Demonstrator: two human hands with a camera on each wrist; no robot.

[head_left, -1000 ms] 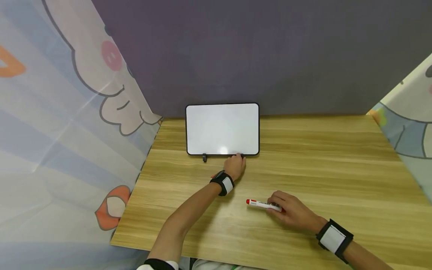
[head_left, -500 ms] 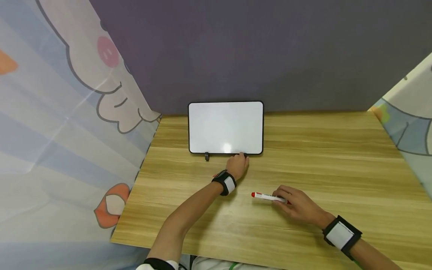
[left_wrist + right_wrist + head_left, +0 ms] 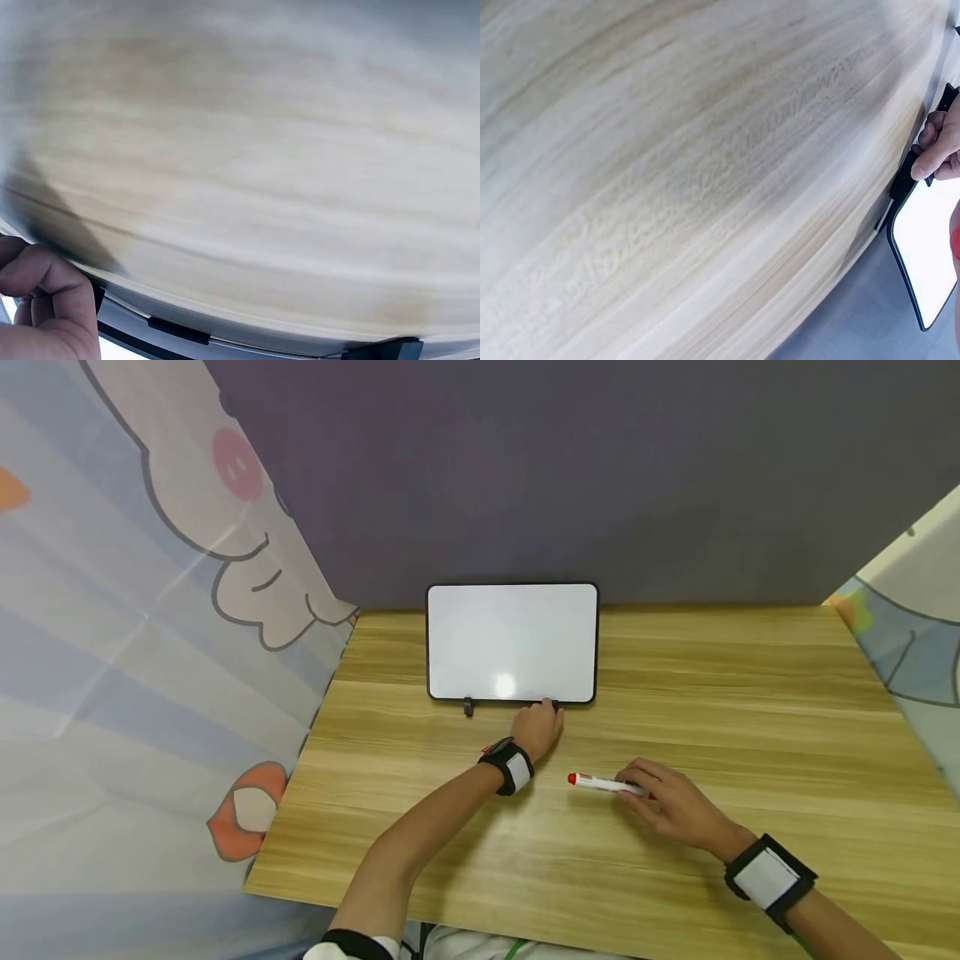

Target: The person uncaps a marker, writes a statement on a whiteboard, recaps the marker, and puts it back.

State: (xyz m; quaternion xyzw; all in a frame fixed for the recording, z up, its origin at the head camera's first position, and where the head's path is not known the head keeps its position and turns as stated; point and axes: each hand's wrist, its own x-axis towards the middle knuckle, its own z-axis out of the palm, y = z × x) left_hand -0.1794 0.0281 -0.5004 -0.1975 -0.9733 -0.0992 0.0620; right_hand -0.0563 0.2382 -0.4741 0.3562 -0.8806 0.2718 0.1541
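Note:
A small whiteboard (image 3: pixel 512 642) with a black frame stands on black feet at the back of the wooden table, its white face blank. My left hand (image 3: pixel 537 730) grips the right-hand foot under its lower edge. In the left wrist view, curled fingers of this hand (image 3: pixel 49 300) sit beside the board's black frame. In the right wrist view, the left hand (image 3: pixel 943 150) pinches the black foot. My right hand (image 3: pixel 678 806) holds a white marker (image 3: pixel 600 783) over the table, red cap pointing left. The right wrist view barely catches this hand, at its right edge.
The wooden table (image 3: pixel 750 710) meets a dark grey panel (image 3: pixel 525 468) behind the board. The board's other black foot (image 3: pixel 468 707) shows at its lower left. A cartoon-printed cloth (image 3: pixel 150 693) hangs along the left side, and another (image 3: pixel 911 635) on the right.
The whiteboard has slid a little to the right, with my left hand on its foot. My right hand has moved right and slightly farther from me with the marker. The head view has shifted slightly.

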